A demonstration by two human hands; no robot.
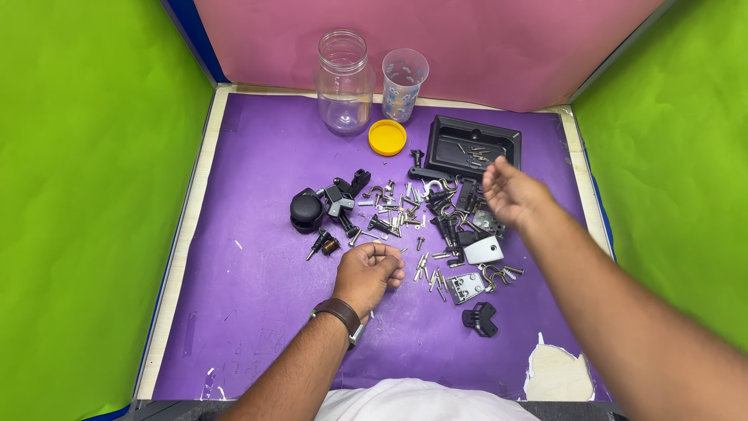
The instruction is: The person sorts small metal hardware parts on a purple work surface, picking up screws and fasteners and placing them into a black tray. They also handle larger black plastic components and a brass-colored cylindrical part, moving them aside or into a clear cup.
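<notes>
My left hand [371, 274] rests on the purple mat [257, 312] with its fingers curled in; whether anything is inside the fist is hidden. It lies just below a scattered pile of small screws and metal parts [405, 214]. My right hand [510, 193] hovers above the right side of that pile, fingers loosely spread, palm turned left, holding nothing that I can see. Right behind it sits a black plastic tray [499, 140] with a few screws inside.
A clear plastic jar [344, 82] and a patterned clear cup [403, 76] stand at the back, with a yellow lid [387, 137] in front. Black fittings [308, 210], metal hinges [466, 286] and a black clip [480, 318] lie around. Green walls flank both sides.
</notes>
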